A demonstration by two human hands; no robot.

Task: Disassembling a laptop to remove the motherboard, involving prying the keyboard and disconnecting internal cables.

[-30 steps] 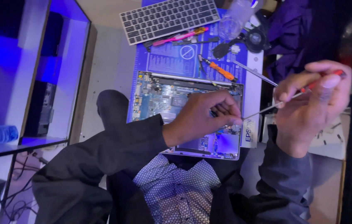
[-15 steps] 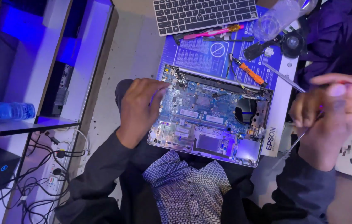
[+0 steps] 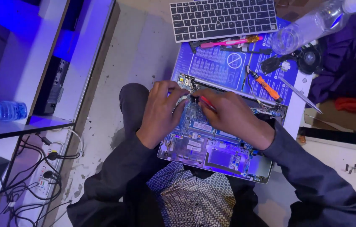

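Observation:
An opened laptop base (image 3: 220, 151) with its circuit board exposed rests on my lap. My left hand (image 3: 161, 110) presses on the board's upper left corner, fingers curled over a small part there. My right hand (image 3: 228, 114) is closed around a red-handled screwdriver (image 3: 206, 103), whose tip meets the same corner right beside my left fingertips. Both hands touch or nearly touch at that spot. What lies under the fingertips is hidden.
A blue work mat (image 3: 228, 63) lies beyond the laptop with an orange screwdriver (image 3: 265, 87), a pink tool (image 3: 228, 43), metal tweezers (image 3: 302, 97) and a small fan (image 3: 310, 59). A detached keyboard (image 3: 224, 17) and a plastic bottle (image 3: 312, 25) lie further off. Cables and a power strip (image 3: 43, 176) sit lower left.
My right hand came in from the right edge with the screwdriver to the board's upper left corner. My left hand stayed at that corner.

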